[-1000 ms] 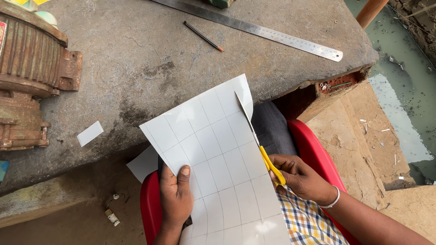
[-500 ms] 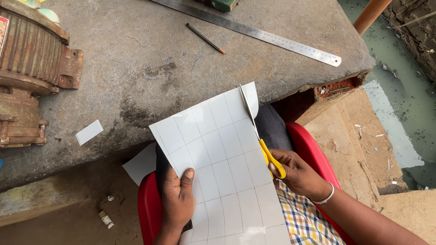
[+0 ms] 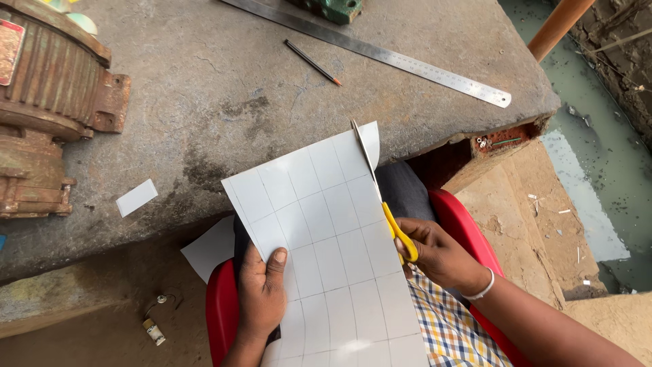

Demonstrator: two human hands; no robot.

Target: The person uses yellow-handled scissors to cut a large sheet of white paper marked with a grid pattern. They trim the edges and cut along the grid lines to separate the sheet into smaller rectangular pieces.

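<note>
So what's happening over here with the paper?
A seated person is cutting a white gridded sheet with yellow-handled scissors. The right hand works the scissors along the sheet's right side, the blades reaching its far edge. The left hand steadies the sheet's left edge. A steel ruler and pencil lie on the concrete bench.

The counter (image 3: pixel 224 88) is a rough grey concrete slab with stains and a broken, rusty right corner. On it lie a long steel ruler (image 3: pixel 380 54) slanting across the far side, a thin dark pencil (image 3: pixel 312 62) just in front of it, and a small white paper scrap (image 3: pixel 136 198) near the front edge. A rusty ribbed electric motor (image 3: pixel 47 102) sits at the left end, and a green metal part (image 3: pixel 333 9) at the far edge.
</note>
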